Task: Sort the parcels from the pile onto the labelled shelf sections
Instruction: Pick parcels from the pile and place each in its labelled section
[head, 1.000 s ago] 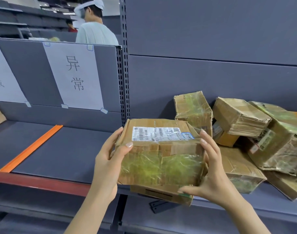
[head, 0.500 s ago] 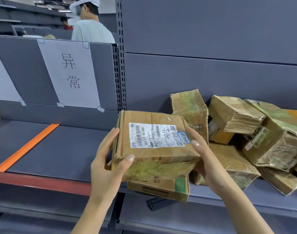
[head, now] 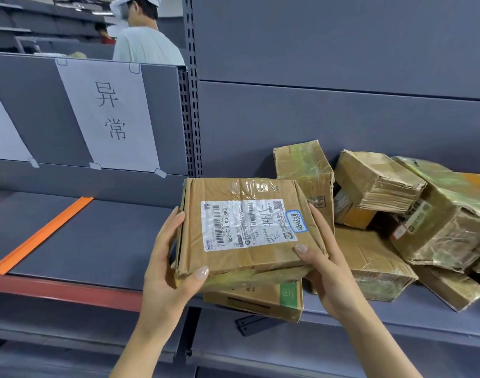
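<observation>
- Your left hand (head: 168,271) and right hand (head: 324,268) both grip the flat brown cardboard parcel (head: 247,227), its white label facing up.
- You hold it above the grey shelf (head: 97,241), beside the pile of taped brown parcels (head: 397,222).

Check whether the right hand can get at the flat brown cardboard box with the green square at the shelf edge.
Probably not yet: the right hand grips the labelled brown cardboard parcel, which hangs over that flat box. Only the box's front face shows, so the parcel must go first.
</observation>
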Demonstrator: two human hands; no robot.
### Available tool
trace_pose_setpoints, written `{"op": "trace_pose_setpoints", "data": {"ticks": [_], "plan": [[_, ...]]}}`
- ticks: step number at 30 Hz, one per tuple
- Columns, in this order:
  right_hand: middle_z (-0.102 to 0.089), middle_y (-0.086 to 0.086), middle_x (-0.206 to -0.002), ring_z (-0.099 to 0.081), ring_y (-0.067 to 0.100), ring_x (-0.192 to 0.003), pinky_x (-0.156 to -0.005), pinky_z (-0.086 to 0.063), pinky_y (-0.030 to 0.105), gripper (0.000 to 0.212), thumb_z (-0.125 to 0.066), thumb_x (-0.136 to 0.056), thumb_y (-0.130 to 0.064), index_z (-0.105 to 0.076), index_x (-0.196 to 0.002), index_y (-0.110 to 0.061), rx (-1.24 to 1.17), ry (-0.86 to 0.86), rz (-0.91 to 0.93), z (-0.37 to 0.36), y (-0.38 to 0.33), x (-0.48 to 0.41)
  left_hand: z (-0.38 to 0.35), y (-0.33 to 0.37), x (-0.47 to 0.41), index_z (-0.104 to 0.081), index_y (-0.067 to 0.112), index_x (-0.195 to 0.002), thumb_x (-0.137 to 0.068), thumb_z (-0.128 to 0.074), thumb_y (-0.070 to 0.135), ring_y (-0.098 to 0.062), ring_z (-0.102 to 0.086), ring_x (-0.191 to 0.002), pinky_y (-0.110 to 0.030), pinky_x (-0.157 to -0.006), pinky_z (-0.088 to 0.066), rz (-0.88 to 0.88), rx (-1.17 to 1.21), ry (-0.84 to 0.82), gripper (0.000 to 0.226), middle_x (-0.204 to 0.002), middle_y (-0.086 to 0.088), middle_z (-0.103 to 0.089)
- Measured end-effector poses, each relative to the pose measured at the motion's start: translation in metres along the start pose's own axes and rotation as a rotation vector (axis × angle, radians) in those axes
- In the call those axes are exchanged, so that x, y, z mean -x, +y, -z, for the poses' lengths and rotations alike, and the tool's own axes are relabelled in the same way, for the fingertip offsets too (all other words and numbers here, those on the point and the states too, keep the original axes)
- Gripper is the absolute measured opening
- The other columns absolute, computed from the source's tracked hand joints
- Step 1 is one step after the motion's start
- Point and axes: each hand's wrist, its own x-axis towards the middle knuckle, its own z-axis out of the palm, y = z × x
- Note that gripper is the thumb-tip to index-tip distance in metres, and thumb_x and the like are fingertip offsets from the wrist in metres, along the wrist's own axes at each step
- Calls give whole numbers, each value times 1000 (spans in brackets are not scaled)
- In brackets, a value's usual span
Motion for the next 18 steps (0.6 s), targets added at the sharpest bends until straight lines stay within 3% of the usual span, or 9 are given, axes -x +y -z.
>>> {"op": "trace_pose_setpoints", "data": {"ticks": [2, 4, 6, 8, 11, 16, 18], "plan": [[-63, -2, -135, -66, 5, -86, -57, -47, 10, 87, -76, -57, -34, -47, -138, -46, -4, 30, 48, 0, 2, 2, 0, 4, -3, -46, 54, -133, -62, -76, 67, -17, -39, -140, -40, -105, -45, 44, 44, -35, 78, -152, 8, -40], [-62, -2, -136, -67, 9, -94, -62, -51, 14, 88, -77, -57, -33, -47, -139, -44, -6, 68, 105, -2, 4, 5, 0, 7, -5, -46, 54, -134, -60, -75, 72, -16, -40, -139, -47, -106, -40, 92, 81, -43, 82, -149, 11, -44], [-61, -7, -137, -63, 16, -117, -81, -57, 25, 84, -78, -58, -32, -49, -137, -44, -24, 124, 163, -4, 9, 8, 0, 9, -7, -46, 54, -134, -58, -76, 72, -17, -43, -137, -52, -108, -38, 135, 98, -38, 83, -145, 12, -48], [-60, -7, -138, -57, 20, -128, -100, -52, 40, 78, -78, -60, -31, -54, -131, -48, -40, 176, 227, -7, 13, 12, -1, 8, -7, -47, 49, -135, -57, -77, 68, -16, -45, -135, -55, -110, -36, 179, 102, -24, 86, -142, 11, -53], [-54, -2, -145, -50, 24, -135, -110, -40, 59, 77, -83, -61, -34, -55, -129, -53, -21, 203, 291, -9, 16, 18, -4, 6, -5, -49, 41, -135, -62, -72, 48, -13, -55, -126, -49, -106, -42, 216, 124, -14, 77, -132, 11, -61], [-47, -7, -151, -43, 22, -140, -112, -35, 62, 79, -84, -63, -43, -49, -132, -58, 36, 162, 261, -6, 15, 22, -5, 7, -2, -53, 33, -131, -61, -70, 39, -14, -60, -120, -34, -99, -51, 202, 163, 69, 72, -125, 8, -67], [-46, -17, -150, -42, 17, -141, -112, -36, 59, 81, -83, -62, -50, -46, -133, -62, 91, 120, 239, -2, 9, 19, -3, 8, -1, -57, 33, -126, -57, -77, 39, -14, -62, -117, -31, -94, -53, 212, 206, 119, 73, -122, 8, -68]]}}
